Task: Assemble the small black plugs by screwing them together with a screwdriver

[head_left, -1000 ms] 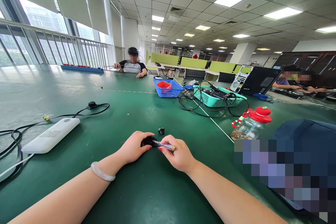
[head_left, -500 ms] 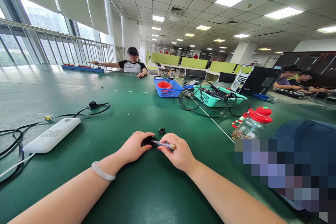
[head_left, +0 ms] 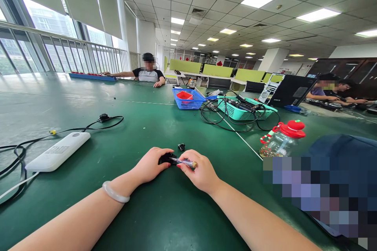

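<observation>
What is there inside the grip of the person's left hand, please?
The left hand holds a small black part; the screwdriver in the right hand points at it. The side covered by the left hand, and the part's underside, cannot be seen.

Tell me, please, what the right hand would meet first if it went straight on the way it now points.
The right hand would probably first meet the black part held by the left hand; the screwdriver seems to touch it.

A glossy green tabletop (head_left: 147, 125) bears a white power bank (head_left: 59, 151) beside looped black cable (head_left: 20, 153) at left. Near its middle lies a small black part (head_left: 181, 147); farther back stand a blue basket (head_left: 188, 104) and a turquoise basket (head_left: 243, 115).
</observation>
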The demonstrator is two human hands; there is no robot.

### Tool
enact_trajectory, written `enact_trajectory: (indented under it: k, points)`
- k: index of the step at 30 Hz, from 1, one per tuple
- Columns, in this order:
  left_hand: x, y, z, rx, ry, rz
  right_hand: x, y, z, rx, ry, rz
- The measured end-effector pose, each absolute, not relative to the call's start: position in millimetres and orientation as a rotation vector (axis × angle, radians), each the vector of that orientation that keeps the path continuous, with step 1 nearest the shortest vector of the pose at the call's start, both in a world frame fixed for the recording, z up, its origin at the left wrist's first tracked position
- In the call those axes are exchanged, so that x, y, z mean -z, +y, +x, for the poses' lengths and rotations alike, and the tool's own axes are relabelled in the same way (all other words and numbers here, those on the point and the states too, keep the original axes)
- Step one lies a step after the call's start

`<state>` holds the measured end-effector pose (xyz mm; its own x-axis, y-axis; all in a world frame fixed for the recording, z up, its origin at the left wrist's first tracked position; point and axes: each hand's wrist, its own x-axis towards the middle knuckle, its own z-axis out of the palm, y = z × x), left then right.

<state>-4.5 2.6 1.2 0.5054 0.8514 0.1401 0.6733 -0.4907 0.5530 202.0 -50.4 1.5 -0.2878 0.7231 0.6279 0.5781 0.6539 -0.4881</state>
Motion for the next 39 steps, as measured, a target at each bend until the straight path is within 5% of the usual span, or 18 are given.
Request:
enact_trajectory:
  k: [39]
  points:
    - [-0.2,4.2,-4.6,-0.560,1.270,2.332,-6.9,-54.9,201.2,-0.256,-2.036,-1.102]
